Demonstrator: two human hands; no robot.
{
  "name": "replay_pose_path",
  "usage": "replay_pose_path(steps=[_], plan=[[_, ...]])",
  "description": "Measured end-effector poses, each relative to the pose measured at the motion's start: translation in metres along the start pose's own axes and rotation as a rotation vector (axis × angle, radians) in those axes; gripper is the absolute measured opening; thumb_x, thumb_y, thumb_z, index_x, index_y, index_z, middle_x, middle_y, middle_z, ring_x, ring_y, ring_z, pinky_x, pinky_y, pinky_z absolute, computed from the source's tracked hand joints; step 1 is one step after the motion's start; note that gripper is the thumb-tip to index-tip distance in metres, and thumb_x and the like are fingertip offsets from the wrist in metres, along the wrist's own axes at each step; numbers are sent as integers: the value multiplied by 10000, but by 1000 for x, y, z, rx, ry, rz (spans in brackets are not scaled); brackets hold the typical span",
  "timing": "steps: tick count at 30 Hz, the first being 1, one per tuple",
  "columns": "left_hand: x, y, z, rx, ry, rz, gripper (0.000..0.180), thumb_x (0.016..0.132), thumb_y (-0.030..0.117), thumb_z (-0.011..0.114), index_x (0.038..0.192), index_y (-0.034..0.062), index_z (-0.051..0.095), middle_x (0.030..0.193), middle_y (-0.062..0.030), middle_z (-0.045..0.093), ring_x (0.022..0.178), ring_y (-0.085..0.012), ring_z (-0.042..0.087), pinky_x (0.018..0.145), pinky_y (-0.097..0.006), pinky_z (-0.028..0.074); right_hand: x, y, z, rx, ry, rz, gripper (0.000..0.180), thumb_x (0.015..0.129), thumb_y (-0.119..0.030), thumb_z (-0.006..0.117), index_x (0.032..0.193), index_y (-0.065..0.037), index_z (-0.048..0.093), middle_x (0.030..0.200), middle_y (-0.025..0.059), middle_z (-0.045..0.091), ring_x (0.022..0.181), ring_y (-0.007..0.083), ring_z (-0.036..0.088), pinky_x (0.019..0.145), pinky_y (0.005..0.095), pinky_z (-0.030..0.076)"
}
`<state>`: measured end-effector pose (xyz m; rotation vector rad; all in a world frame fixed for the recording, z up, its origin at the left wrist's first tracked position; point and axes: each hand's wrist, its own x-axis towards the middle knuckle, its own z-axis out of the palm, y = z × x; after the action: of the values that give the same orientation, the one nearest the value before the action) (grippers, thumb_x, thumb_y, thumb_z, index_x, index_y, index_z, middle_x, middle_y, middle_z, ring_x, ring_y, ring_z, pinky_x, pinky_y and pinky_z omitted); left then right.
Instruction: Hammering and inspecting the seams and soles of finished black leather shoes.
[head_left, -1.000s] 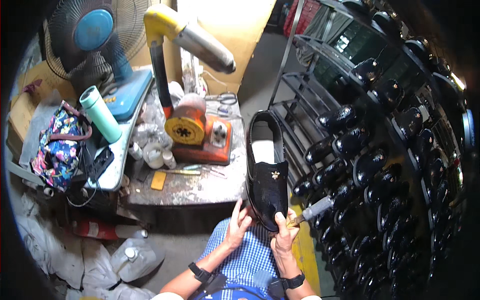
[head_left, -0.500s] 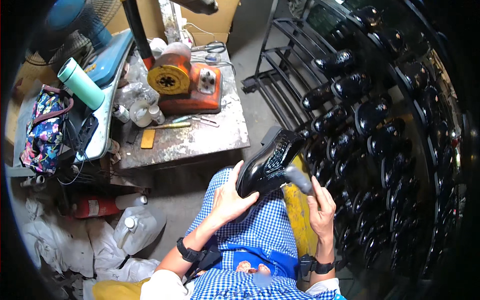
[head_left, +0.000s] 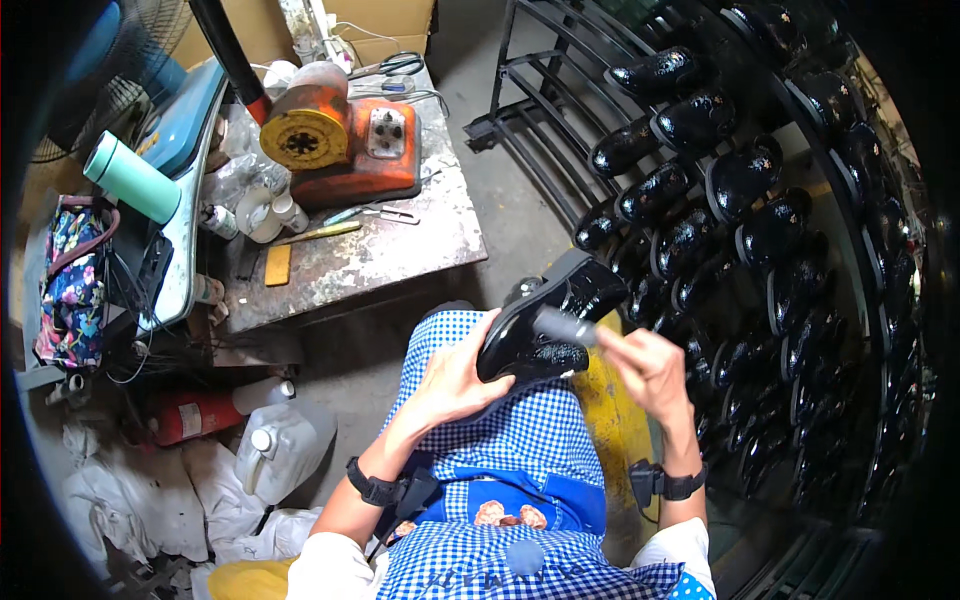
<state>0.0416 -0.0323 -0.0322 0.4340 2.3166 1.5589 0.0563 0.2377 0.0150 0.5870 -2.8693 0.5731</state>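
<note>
A glossy black shoe [head_left: 545,325] rests tilted over my lap, which is covered by a blue checked apron [head_left: 500,440]. My left hand [head_left: 455,375] holds it from below at its left side. My right hand [head_left: 650,365] grips a small grey-handled tool [head_left: 565,325] that lies against the shoe's upper. The tool's working end is blurred and I cannot make it out.
A curved metal rack [head_left: 760,200] full of several shiny black shoes fills the right. A worn workbench [head_left: 400,250] ahead carries an orange machine [head_left: 345,145], small bottles, scissors and hand tools. A teal flask [head_left: 130,180], floral bag, red extinguisher [head_left: 195,415] and white jugs [head_left: 285,445] sit at left.
The shoe came down from upright near the bench into my lap and turned on its side. My right hand moved right and now works the tool on it. The view tilted downward.
</note>
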Motion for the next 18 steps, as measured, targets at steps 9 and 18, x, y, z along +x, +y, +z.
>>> replay_pose_path(steps=[9, 18], plan=[[5, 0, 2, 40, -7, 52, 794, 650, 177, 719, 1328, 38, 329, 1216, -206, 508, 1122, -311, 515, 947, -338, 409, 5, 18, -6, -103, 84, 22, 323, 740, -141, 660, 1059, -189, 641, 574, 40, 442, 512, 197, 482, 465, 317, 401], [13, 10, -3, 100, -121, 15, 824, 652, 178, 725, 1350, 52, 307, 1172, -208, 536, 1069, -312, 546, 912, -341, 429, -8, 24, -2, -79, 96, -11, 330, 714, -119, 650, 1038, -181, 646, 565, 40, 484, 495, 194, 493, 447, 307, 412]])
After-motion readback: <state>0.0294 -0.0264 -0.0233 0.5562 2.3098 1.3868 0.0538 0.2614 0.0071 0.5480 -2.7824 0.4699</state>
